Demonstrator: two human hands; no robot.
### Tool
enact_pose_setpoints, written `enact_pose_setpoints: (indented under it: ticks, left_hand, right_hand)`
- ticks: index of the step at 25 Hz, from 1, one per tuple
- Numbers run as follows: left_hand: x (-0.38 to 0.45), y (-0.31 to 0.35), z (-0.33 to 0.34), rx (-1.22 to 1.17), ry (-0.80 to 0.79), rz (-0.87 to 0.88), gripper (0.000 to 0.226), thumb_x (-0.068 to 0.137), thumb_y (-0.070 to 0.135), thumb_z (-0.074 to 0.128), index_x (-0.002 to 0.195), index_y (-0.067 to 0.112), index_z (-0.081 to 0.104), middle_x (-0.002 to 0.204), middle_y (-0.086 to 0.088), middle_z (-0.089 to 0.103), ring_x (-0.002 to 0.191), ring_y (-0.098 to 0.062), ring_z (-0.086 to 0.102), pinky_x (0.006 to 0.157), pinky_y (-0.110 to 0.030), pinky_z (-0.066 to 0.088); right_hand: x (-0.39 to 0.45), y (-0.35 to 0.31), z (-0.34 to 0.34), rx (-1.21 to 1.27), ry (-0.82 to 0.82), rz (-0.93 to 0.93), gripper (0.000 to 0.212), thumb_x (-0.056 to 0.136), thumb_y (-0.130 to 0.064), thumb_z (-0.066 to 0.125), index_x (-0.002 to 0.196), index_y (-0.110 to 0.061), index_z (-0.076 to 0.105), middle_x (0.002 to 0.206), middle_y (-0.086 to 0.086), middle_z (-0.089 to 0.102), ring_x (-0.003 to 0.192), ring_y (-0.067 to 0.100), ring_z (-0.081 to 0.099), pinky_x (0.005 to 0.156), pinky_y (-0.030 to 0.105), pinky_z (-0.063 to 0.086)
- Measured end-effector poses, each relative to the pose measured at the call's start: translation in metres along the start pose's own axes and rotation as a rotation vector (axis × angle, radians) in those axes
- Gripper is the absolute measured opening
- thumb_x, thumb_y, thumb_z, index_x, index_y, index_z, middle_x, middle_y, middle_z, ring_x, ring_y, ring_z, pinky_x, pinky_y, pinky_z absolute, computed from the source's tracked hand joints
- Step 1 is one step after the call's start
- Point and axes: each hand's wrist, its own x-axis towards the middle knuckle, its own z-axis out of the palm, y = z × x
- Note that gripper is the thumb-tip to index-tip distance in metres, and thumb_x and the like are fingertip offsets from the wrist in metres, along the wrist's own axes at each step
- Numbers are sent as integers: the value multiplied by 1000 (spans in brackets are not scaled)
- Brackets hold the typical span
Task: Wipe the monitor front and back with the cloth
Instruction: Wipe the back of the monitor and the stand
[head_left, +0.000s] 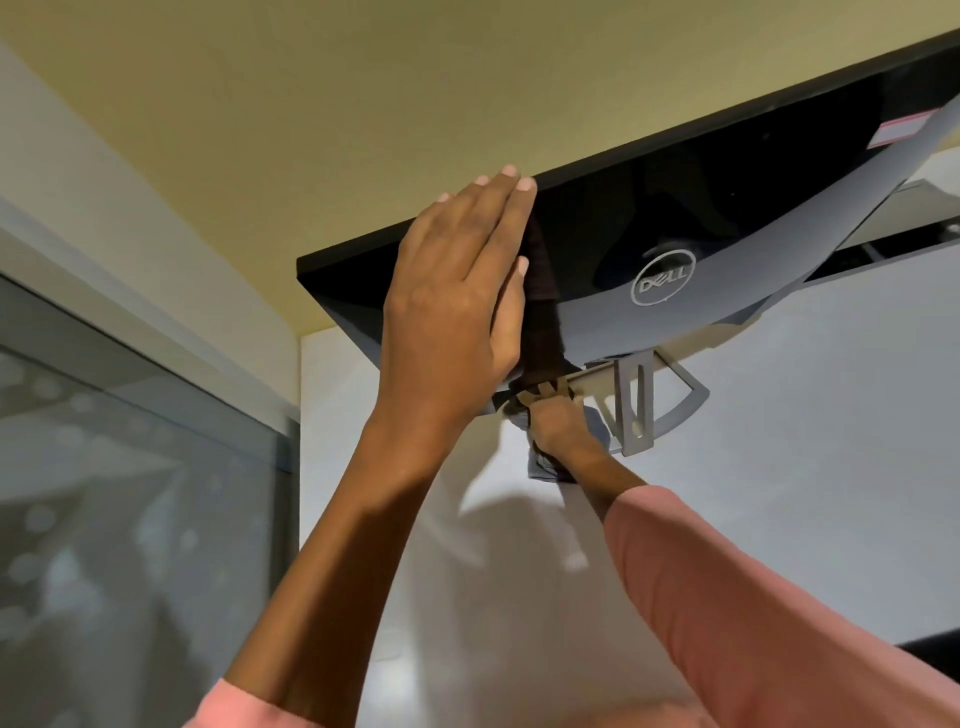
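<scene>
The black monitor (727, 208) shows its glossy back with a round silver logo and is tilted toward me. My left hand (452, 296) lies flat against the left part of that back, fingers straight and reaching the top edge, with nothing in it. My right hand (556, 423) is under the monitor's lower edge beside the stand, fingers curled up over the edge. It grips a grey-blue cloth (543, 470), bunched under the palm and partly hidden by the hand. The screen side is out of sight.
The grey metal stand (634, 410) rises from the white desk (805, 441) just right of my right hand. A glass pane (130, 493) fills the left side, and a pale yellow wall (311, 104) is behind the monitor. Both pink sleeves cross the lower frame.
</scene>
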Motion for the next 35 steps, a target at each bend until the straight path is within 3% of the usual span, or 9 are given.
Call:
enact_pose_setpoints:
  ticks: [5,9,14,16,19,22,25,31,35]
  left_hand:
    - [0,-1,4,2,20,-11,40,94,8,50,134,4,51,138,-11,51,130,-24,46,112,-35,29]
    - [1,3,9,-4,77,-30,38,93,7,51,131,4,54,134,-10,55,127,-24,49,110,-36,32]
    - [0,0,7,-21,96,-19,37,92,8,53,128,4,56,133,-9,57,124,-23,52,108,-34,33]
    - [1,3,8,-22,107,-39,36,92,9,53,128,4,57,132,-9,57,125,-23,52,109,-34,32]
    - [0,9,9,-45,116,-76,36,93,12,53,128,4,56,133,-9,57,125,-22,51,110,-33,31]
    - [-1,7,8,-40,96,-70,37,94,12,53,130,4,55,134,-9,56,127,-22,49,111,-32,30]
    - [0,5,7,-27,84,-59,38,93,10,53,130,4,54,134,-9,55,127,-22,49,111,-34,30]
    - [1,8,13,-51,120,-99,36,94,11,53,129,4,56,133,-9,56,126,-22,50,111,-36,32]
    - [-3,10,11,-43,98,-87,37,94,11,52,130,5,55,134,-9,55,127,-21,49,112,-34,30]
  right_hand:
    - [-32,4,25,-286,57,-170,85,82,-28,70,150,-28,19,159,12,5,145,41,3,116,55,6]
    - [-67,39,39,-354,36,-437,63,99,-10,46,151,-26,16,161,6,-2,146,34,-10,115,52,-9]
    - [-104,104,32,-498,5,-499,83,92,-11,54,152,-24,-2,160,3,-7,146,31,-15,118,50,-7]
    - [-110,94,33,-447,-6,-466,77,91,-10,51,152,-19,5,161,6,1,147,33,-6,119,48,-2]
    - [-100,28,32,-140,-39,-532,42,88,-26,63,130,-28,54,135,0,53,123,11,51,103,18,36]
    - [-60,-17,27,-309,151,-616,37,96,-25,47,131,-15,56,138,15,51,129,32,47,103,40,42]
    - [-39,-24,21,-434,-5,-410,54,99,-24,45,149,-27,25,160,9,9,146,36,4,115,59,10]
    - [-29,3,7,-310,299,-182,61,76,-22,74,131,-17,48,131,14,54,123,34,45,111,46,26]
    - [-18,11,5,-227,123,-126,75,86,-20,66,149,-22,25,156,15,21,143,39,19,116,48,19]
